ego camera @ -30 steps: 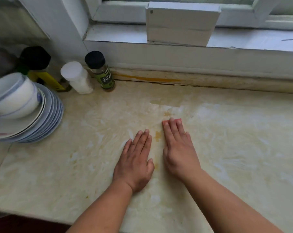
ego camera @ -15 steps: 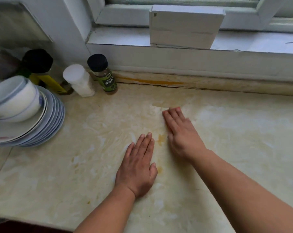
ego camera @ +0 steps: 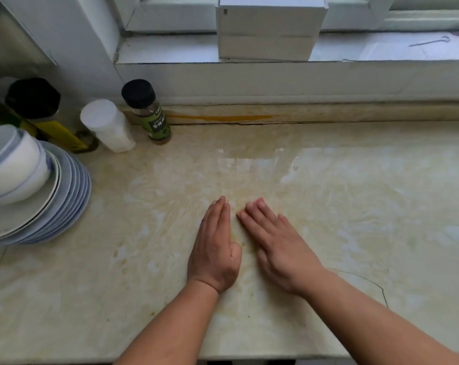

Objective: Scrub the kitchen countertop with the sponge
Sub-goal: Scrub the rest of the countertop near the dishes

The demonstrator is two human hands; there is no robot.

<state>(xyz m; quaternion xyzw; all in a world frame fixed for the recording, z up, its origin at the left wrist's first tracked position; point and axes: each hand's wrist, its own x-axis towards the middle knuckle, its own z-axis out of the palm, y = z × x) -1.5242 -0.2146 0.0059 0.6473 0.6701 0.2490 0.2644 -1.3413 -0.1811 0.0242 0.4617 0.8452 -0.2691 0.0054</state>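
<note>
Right hand back beside left; yellow spot gone.
Right hand (ego camera: 278,243) and left hand (ego camera: 216,248) lie flat on surface (ego camera: 354,206), fingers straight, grip on nothing seen. Sponge hidden, likely under right palm. Scrubbing seems to work; faint smears left.

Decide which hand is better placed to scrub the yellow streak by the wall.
Probably right: the right hand lies flat nearer below the yellow streak; the left hand sits further left.

Sponge hidden under right hand (ego camera: 278,246); plate stack (ego camera: 65,206) & bowls (ego camera: 14,164) cut off at left edge.
</note>
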